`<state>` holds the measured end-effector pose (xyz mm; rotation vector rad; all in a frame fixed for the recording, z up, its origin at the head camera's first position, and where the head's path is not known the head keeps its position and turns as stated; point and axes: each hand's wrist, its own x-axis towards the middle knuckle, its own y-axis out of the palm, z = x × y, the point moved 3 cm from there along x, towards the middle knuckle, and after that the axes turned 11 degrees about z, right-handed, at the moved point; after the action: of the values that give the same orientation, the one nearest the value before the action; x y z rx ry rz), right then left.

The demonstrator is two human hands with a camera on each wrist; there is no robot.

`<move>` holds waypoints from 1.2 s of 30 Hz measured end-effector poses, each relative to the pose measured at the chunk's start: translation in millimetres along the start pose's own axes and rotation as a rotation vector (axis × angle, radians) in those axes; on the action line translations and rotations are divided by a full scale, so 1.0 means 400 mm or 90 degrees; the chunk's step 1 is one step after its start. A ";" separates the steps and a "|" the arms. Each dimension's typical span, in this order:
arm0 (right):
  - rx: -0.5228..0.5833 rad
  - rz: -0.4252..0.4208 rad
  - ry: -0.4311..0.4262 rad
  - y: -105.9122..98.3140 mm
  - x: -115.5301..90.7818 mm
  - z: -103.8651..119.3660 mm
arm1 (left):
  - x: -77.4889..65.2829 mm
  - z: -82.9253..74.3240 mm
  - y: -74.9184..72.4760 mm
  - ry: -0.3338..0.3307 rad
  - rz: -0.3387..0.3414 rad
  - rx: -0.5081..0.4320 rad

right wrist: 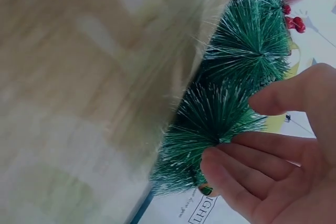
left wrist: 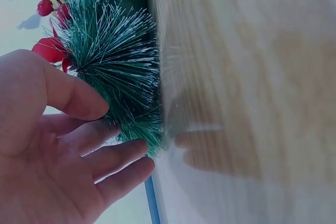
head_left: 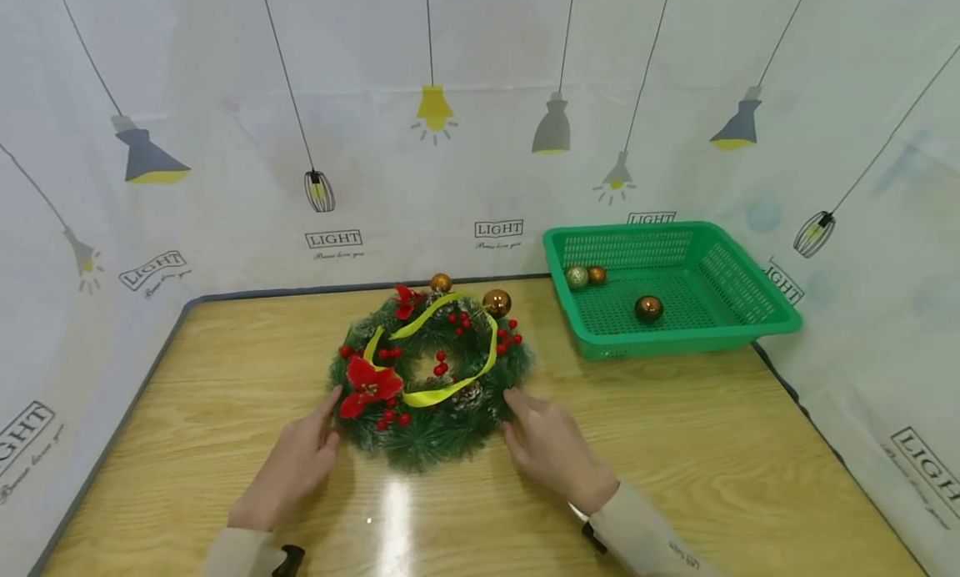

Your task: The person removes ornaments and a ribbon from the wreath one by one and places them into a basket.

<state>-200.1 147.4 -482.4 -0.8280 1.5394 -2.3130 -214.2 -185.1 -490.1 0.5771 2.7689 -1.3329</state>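
A person's left hand and right hand, fingers loosely extended, not gripping, touch a decorated wreath's opposite sides, seemingly steadying it.

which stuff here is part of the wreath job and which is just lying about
In the job:
- wreath, between the left hand and right hand
- yellow ribbon and red flower on it

Seemingly set aside:
- green basket, off to the right
- three baubles inside it, possibly spare decorations
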 end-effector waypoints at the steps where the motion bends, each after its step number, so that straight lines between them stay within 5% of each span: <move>1: -0.001 0.004 0.001 0.000 -0.001 0.004 | 0.003 0.001 -0.003 0.002 -0.002 0.003; 14: -0.030 0.014 0.003 -0.005 -0.026 0.018 | 0.040 0.003 -0.010 0.003 0.015 0.005; 27: 0.027 0.051 -0.007 -0.001 -0.030 0.046 | 0.060 0.019 -0.026 -0.006 0.018 0.030; 32: 0.032 0.043 0.021 -0.014 -0.029 0.034 | 0.050 0.020 -0.032 0.004 0.003 0.022; 36: 0.061 0.012 0.089 -0.050 -0.019 -0.008 | 0.002 0.008 -0.023 0.039 -0.041 0.044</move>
<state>-193.6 161.7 -467.8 -0.6390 1.4685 -2.4561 -218.5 -192.6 -485.5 0.5443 2.8230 -1.4542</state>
